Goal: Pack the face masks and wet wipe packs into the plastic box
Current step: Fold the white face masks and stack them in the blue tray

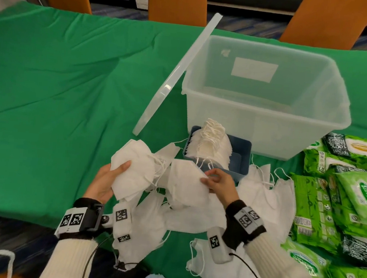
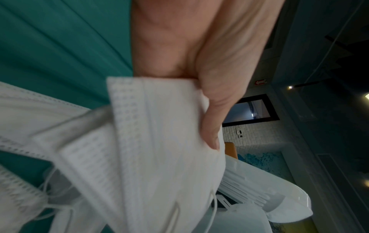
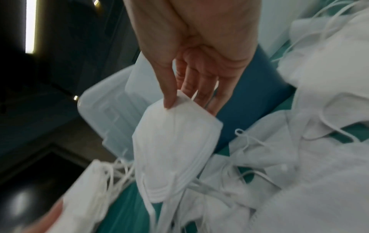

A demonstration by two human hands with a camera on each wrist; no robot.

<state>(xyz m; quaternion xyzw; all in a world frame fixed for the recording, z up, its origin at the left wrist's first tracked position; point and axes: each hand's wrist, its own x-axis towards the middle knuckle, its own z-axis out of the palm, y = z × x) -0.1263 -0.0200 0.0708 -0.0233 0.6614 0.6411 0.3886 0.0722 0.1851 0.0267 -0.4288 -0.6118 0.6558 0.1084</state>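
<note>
My left hand grips a stack of white face masks above the table; the thumb presses on the stack. My right hand pinches one white mask by its edge, thumb and fingers on the mask. More loose masks lie on the green cloth around both hands. A small blue tray holds another pile of masks. The clear plastic box stands open behind it. Green wet wipe packs lie at the right.
The box lid leans against the box's left side. A green cloth covers the table. Orange chair backs stand beyond the far edge. The near table edge runs just below my wrists.
</note>
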